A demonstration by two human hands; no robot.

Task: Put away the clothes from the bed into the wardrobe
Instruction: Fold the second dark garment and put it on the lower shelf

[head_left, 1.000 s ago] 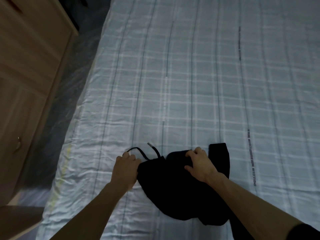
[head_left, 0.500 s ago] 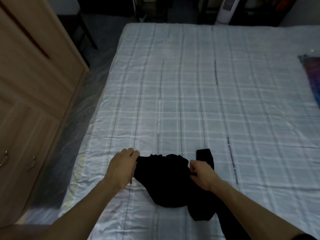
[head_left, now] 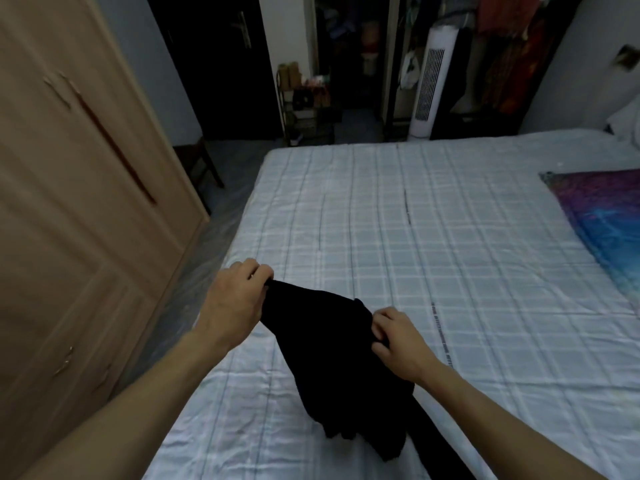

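The left hand [head_left: 235,299] pinches the top edge of a black garment [head_left: 332,344] between curled fingers and thumb, and the right hand [head_left: 398,344] grips the same edge a little further along, so the cloth hangs between them with its lower part bunched near the front of the bed [head_left: 433,237]. The bed, under a pale checked sheet, fills most of the view; the wooden wardrobe [head_left: 79,202] stands along its left side across a narrow strip of floor, with its doors closed as far as can be seen. The step in hand looks like lifting the garment off the bed to carry it over. The next move probably calls for gathering the trailing cloth, then freeing one hand to open a wardrobe door. Counting: one bed, one wardrobe, one colourful spread [head_left: 602,223] at the right edge of the bed, one black garment, two hands, both holding it
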